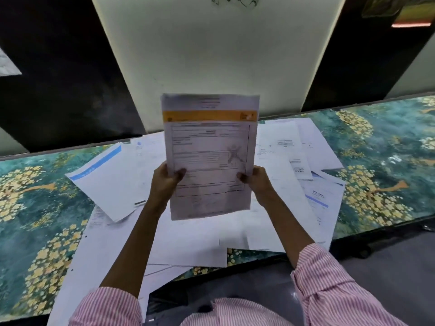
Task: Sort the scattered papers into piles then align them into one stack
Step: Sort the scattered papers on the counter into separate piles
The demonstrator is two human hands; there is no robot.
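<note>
I hold a thin bundle of printed sheets (209,147) upright above the table; its front page has an orange band near the top. My left hand (164,182) grips its left edge, thumb on the front. My right hand (256,182) grips the right edge the same way. Below lie many scattered white papers (188,241), overlapping at odd angles. One sheet with a blue stripe (106,177) lies tilted at the left, and sheets with blue print (322,198) lie at the right.
The table wears a teal cloth with yellow flower clusters (376,184), bare at both ends. A pale wall panel (211,55) flanked by dark panels rises behind. Some papers overhang the near edge above my lap.
</note>
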